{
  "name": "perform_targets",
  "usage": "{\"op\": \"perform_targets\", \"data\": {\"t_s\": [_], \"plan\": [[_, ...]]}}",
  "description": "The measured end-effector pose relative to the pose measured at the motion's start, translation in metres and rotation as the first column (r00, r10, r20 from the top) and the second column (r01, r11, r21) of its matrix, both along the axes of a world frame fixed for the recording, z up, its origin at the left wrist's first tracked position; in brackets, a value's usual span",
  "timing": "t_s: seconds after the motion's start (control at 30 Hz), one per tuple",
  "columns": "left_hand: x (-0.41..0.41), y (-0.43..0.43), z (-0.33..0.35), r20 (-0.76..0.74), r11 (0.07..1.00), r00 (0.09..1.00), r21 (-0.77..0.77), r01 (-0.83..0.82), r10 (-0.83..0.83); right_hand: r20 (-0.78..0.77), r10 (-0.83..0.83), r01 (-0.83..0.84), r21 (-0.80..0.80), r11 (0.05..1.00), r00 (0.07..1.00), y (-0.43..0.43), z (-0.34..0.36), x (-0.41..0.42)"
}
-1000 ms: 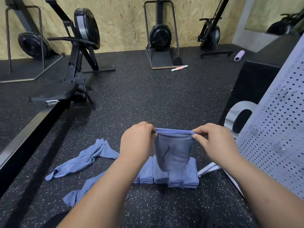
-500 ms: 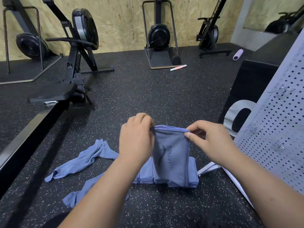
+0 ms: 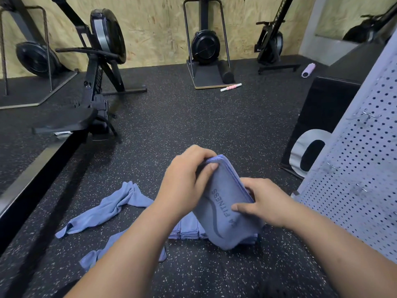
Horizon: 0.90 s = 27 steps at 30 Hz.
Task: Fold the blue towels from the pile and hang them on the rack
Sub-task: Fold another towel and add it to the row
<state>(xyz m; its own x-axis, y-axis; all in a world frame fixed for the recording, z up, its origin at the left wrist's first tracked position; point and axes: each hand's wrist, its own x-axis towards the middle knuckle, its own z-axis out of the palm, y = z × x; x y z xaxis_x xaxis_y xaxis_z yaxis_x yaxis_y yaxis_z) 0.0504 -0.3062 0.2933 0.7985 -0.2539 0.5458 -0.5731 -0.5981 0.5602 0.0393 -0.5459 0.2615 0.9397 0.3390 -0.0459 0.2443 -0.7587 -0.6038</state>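
The folded towel (image 3: 224,231) is held tilted above the floor (image 3: 193,125) between both hands. The left hand (image 3: 184,186) has its grip clamped on the far top corner, and the right hand (image 3: 266,203) has its grip on the right edge. The print before FITNESS is too blurred to read. The towel's near end hides part of the stack (image 3: 187,231). The rack (image 3: 354,179) is cut off at right.

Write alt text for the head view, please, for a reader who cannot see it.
Two hands hold a folded blue towel printed FITNESS over a gym floor: the left hand grips its top, the right hand its right edge. Folded towels lie beneath, loose towels to the left; a rack stands at right.
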Motion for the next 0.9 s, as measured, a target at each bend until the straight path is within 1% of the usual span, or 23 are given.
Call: {"op": "perform_targets", "data": {"t_s": [0.07,0.17,0.27,0.3,0.37,0.43,0.5,0.53,0.6,0.7,0.8,0.9], "plan": [[0.000,0.006,0.003,0.019,0.998,0.999,-0.036,-0.043,0.043,-0.034,0.009,-0.009,-0.008,1.000,0.999,-0.004,-0.002,0.001],[0.002,0.014,0.004,-0.007,0.983,0.993,-0.142,-0.117,0.117,-0.056,-0.005,0.002,-0.062,0.998,0.998,-0.014,-0.005,0.006],[0.007,0.024,0.003,-0.068,0.946,0.977,-0.247,-0.212,0.201,-0.036,-0.035,0.029,-0.165,0.986,0.999,-0.025,-0.009,0.011],[0.011,0.028,0.001,-0.096,0.932,0.968,-0.264,-0.250,0.232,-0.020,-0.044,0.040,-0.179,0.983,0.999,-0.028,-0.010,0.012],[0.017,0.034,-0.002,-0.155,0.902,0.946,-0.292,-0.319,0.284,-0.010,-0.045,0.043,-0.159,0.986,0.999,-0.035,-0.008,0.013],[0.024,0.040,-0.007,-0.213,0.870,0.919,-0.306,-0.385,0.332,-0.031,-0.043,0.041,-0.085,0.996,0.999,-0.041,-0.004,0.012],[0.029,0.045,-0.012,-0.273,0.832,0.882,-0.313,-0.458,0.383,-0.034,-0.061,0.062,0.043,0.997,0.998,-0.045,0.001,0.011],[0.032,0.047,-0.015,-0.300,0.811,0.864,-0.319,-0.491,0.405,-0.008,-0.087,0.087,0.112,0.990,0.996,-0.047,0.003,0.010],[0.035,0.053,-0.019,-0.351,0.773,0.835,-0.342,-0.535,0.423,0.047,-0.146,0.130,0.251,0.959,0.988,-0.051,0.008,0.010],[0.038,0.057,-0.022,-0.418,0.752,0.816,-0.359,-0.553,0.400,0.055,-0.208,0.165,0.426,0.890,0.977,-0.054,0.015,0.010],[0.038,0.055,-0.022,-0.457,0.726,0.800,-0.382,-0.572,0.389,0.029,-0.284,0.228,0.523,0.822,0.958,-0.055,0.016,0.010],[0.038,0.049,-0.022,-0.504,0.693,0.788,-0.424,-0.582,0.354,0.036,-0.333,0.258,0.553,0.792,0.942,-0.058,0.015,0.009]]}}
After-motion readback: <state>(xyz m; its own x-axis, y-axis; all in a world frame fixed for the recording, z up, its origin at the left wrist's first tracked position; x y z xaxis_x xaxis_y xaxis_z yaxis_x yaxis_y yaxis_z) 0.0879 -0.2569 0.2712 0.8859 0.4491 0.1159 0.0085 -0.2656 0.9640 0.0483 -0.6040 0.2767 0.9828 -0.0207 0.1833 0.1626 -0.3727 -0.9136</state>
